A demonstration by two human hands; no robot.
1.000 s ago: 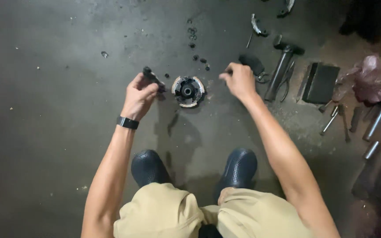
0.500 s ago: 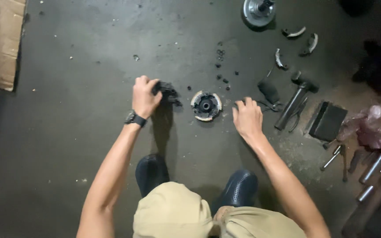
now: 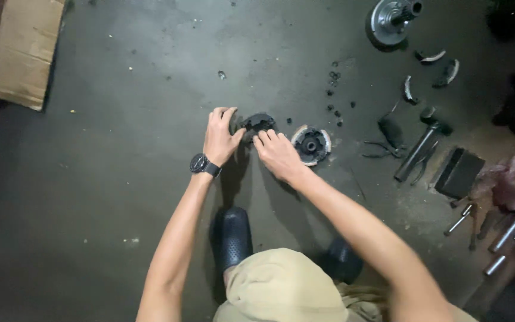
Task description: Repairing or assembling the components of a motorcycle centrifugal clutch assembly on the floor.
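The right hand (image 3: 278, 154) has joined the left hand (image 3: 220, 138); both grips pinching a dark part (image 3: 257, 124) on oily concrete floor (image 3: 120, 179).

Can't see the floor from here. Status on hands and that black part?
Left hand and right hand both on the black part, grip unclear. Part on the floor, round disc just beside it. Nothing in the way.
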